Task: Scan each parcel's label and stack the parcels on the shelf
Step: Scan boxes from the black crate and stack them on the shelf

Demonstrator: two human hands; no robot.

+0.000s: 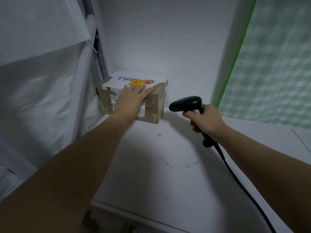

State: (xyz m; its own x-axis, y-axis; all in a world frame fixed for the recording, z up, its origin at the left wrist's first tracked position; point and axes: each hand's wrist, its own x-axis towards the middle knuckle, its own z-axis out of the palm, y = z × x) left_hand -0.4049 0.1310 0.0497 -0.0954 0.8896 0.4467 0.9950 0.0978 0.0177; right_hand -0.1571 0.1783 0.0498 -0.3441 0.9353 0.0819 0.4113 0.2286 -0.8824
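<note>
Left hand [133, 96], fingers straight, presses the parcel [134, 96]: brown-taped, white top, yellow-red sticker, on the shelf [159, 157]. Right hand [206, 121] grips the black scanner [186, 103]

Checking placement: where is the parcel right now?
Head view: the parcel sits in the back left corner of the shelf, under the left hand, with the scanner to its right.
</note>
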